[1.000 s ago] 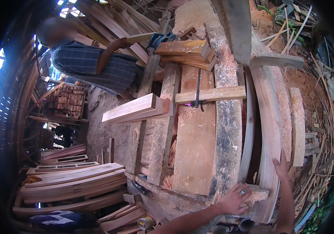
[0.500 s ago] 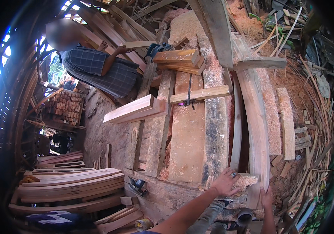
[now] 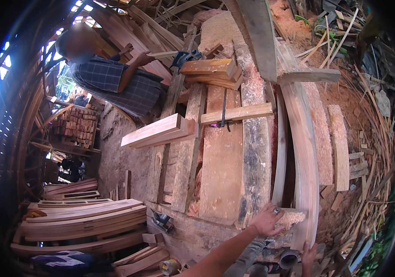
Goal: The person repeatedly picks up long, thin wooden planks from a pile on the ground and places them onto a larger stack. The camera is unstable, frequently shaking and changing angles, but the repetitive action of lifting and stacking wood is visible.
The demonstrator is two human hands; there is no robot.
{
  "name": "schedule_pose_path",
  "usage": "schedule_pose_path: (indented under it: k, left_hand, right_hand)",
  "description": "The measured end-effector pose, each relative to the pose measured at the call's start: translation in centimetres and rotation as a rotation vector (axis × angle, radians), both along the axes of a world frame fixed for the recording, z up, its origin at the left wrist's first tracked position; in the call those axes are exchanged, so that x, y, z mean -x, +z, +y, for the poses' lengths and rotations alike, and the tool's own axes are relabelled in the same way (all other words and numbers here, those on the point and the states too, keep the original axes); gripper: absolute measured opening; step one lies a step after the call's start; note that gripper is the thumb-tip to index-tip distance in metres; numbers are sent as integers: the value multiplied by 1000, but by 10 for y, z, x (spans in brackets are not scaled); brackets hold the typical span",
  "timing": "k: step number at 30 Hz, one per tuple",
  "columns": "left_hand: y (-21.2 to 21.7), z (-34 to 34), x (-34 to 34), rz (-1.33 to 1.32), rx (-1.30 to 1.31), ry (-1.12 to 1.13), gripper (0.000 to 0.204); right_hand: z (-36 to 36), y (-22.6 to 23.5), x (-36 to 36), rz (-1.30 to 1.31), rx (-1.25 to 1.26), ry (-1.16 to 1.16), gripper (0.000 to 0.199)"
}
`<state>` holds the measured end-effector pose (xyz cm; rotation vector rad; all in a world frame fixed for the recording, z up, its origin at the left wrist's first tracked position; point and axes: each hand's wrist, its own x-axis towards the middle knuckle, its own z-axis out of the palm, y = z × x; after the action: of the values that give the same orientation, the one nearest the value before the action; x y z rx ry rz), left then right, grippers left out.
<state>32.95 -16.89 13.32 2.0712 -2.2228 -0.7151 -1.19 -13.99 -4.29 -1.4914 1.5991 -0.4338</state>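
My left hand (image 3: 266,220), with a ring on one finger, rests on the near end of a rough wooden workbench (image 3: 223,175), by a pile of sawdust (image 3: 291,218). My right hand (image 3: 308,255) grips the near end of a long curved plank (image 3: 304,152) that runs along the bench's right side. A second, thinner curved strip (image 3: 280,147) lies just left of it. A short board (image 3: 236,112) lies across the bench with a clamp.
Another person (image 3: 110,76) in a checked garment sits at the far left of the bench beside a power tool (image 3: 186,57). Planks (image 3: 158,131) overhang the bench's left side. Stacked curved boards (image 3: 82,221) lie at the lower left. Scrap strips (image 3: 368,161) litter the ground on the right.
My right hand has dropped from the plank's side to its near end. My left hand has slid a little along the bench's near end. The view has shifted slightly.
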Motion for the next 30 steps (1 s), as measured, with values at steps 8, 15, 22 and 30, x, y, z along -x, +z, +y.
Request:
schedule_pose_path:
  k: [8,15,22,30]
  left_hand:
    - [6,2,1,-34,-45,-10,65]
    - [6,-4,3,-48,-42,-21,65]
    - [6,-4,4,-87,-44,-29,63]
    - [3,-3,5,-80,-46,-26,61]
  right_hand:
    - [-7,35,-7,17,-282,-50,51]
    - [-30,53,-29,111,-179,-28,56]
    - [-96,53,-66,146,-200,84,64]
    - [-101,47,-65,162,-230,141,63]
